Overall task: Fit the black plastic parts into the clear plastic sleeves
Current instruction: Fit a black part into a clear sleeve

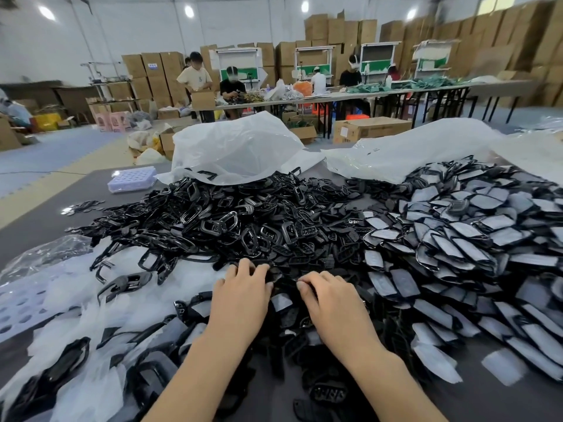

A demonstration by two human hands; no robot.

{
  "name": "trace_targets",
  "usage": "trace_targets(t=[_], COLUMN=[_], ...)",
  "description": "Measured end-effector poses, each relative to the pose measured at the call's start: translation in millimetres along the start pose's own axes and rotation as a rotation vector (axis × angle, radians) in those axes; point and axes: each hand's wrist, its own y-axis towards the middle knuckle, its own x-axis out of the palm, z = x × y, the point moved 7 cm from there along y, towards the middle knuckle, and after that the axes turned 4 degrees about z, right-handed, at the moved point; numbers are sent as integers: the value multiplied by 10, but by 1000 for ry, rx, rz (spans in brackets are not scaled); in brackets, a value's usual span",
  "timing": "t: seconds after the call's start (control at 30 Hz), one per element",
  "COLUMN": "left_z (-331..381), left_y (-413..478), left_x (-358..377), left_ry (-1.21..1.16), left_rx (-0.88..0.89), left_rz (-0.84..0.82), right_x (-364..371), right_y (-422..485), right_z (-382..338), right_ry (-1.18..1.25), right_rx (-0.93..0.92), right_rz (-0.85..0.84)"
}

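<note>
A big heap of loose black plastic parts covers the middle of the dark table. To the right lies a spread of black parts inside clear sleeves. Empty clear sleeves lie in a loose pile at the left, mixed with a few black frames. My left hand and my right hand reach side by side into the near edge of the heap, palms down, fingertips curled down among the black pieces. What the fingertips hold is hidden.
Two large white plastic bags lie behind the heap. A pale plastic tray sits at the table's far left, and a perforated white sheet lies at the near left edge. Several people work at long tables beyond, among stacked cardboard boxes.
</note>
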Motion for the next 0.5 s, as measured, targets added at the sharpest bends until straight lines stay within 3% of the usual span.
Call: trace_targets(t=[0.17, 0.3, 0.5], left_z=[41, 19, -133], left_y=[86, -60, -366], left_x=[-57, -212, -343], left_ry=[-52, -162, -347], left_rx=[62, 98, -46], left_rz=[31, 157, 297], right_x=[-219, -174, -68], right_y=[-42, -27, 7], right_z=[100, 148, 170], right_ry=[410, 957, 1316], right_rx=[128, 327, 498], right_rz=[161, 124, 72])
